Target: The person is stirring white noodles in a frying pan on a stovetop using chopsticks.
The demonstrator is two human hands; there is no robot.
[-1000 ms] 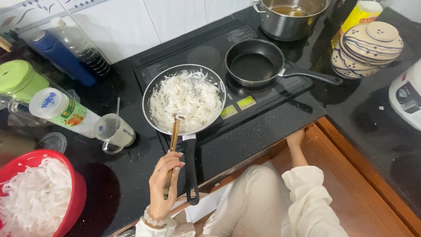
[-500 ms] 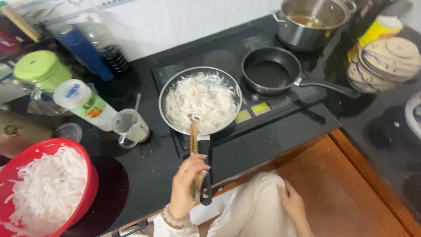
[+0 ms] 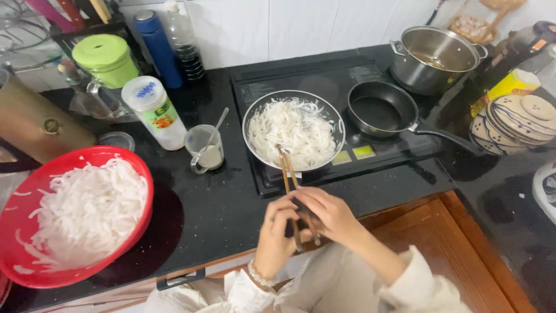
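Now the right hand [image 3: 333, 214] has come up from the lap to join the left hand [image 3: 278, 237] over the pan handle. Both hands are closed around the chopsticks [image 3: 288, 171], whose tips rest in the noodles [image 3: 292, 130] at the near edge of the pan [image 3: 250, 113], so the stirring looks paused for a regrip.

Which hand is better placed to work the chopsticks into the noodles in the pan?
Probably the right hand: it wraps the chopsticks, whose tips already rest in the noodles in the pan. The left hand sits lower, around the pan's handle, better suited to steadying.
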